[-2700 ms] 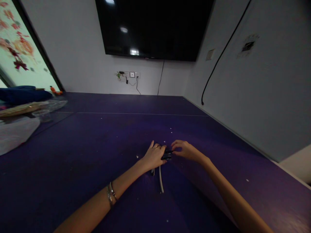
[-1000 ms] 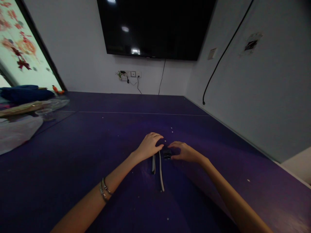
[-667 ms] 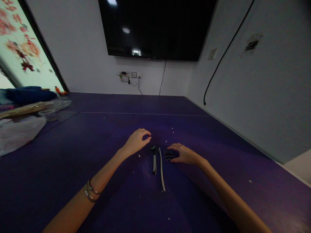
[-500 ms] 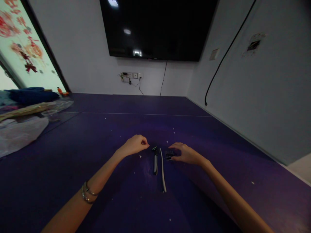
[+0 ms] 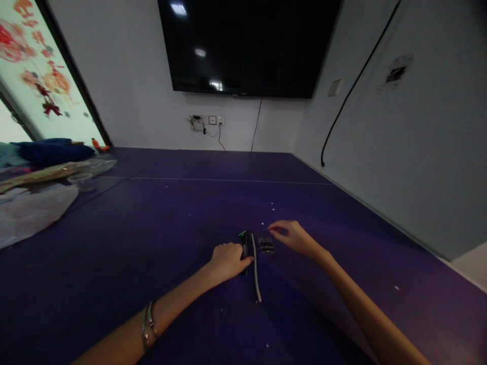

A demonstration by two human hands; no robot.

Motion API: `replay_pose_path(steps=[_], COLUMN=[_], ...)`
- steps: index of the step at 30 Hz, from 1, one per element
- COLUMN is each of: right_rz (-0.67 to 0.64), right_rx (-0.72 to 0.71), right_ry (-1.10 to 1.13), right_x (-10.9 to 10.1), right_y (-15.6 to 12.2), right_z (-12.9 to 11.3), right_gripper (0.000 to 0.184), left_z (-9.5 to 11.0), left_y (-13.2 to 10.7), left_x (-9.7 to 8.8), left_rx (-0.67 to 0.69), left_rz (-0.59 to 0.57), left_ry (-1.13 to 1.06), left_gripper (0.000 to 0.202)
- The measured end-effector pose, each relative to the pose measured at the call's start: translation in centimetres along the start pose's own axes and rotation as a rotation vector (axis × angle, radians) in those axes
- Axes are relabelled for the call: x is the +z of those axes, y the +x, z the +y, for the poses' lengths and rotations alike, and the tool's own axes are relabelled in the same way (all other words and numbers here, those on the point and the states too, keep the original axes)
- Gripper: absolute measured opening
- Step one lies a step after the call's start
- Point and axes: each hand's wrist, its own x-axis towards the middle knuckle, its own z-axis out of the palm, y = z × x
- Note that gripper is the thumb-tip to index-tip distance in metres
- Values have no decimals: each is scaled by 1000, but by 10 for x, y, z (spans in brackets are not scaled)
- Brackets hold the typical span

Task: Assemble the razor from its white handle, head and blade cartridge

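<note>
A razor (image 5: 244,250) with a dark head and a slim handle lies on the purple surface in the middle of the view. My left hand (image 5: 227,260) is over its handle, thumb across it and fingers curled at its left side, partly hiding it. Just right of the razor lies a long, thin grey strip (image 5: 256,271), like a tube or cable, with a dark top end. Beside that is a small clear case with dark pieces (image 5: 266,245). My right hand (image 5: 292,235) hovers to the upper right of the case, apart from it, fingers stretched and holding nothing.
Folded cloths (image 5: 53,151) and a white plastic bag (image 5: 38,208) lie at the far left. White specks dot the purple surface (image 5: 152,243). At the back wall hang a television (image 5: 247,45) and sockets; a black cable (image 5: 342,101) hangs on the right wall.
My left hand has moved right and nearer, from beside the razor's head onto its handle. My right hand has drawn back from the small case, which now shows whole.
</note>
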Motion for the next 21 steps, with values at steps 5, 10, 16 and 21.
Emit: replay_pose_path(steps=[5,10,16,21], right_rz=[8,7,58,128], right_rx=[-17,-7,86,434], right_ry=[4,2,96,488], right_x=[2,3,12,28], right_y=[1,1,3,8], right_z=[-1,-2,-6,-14], right_gripper=[20,21,18,16], left_z=[4,7,4,-1], left_y=[-3,-2,1,0], left_x=[9,12,16,7], left_rx=[-82,-90,-123,-153], left_rz=[-15,-22,4,80], left_ry=[44,33,-8,-76], left_gripper=[38,36,31,29])
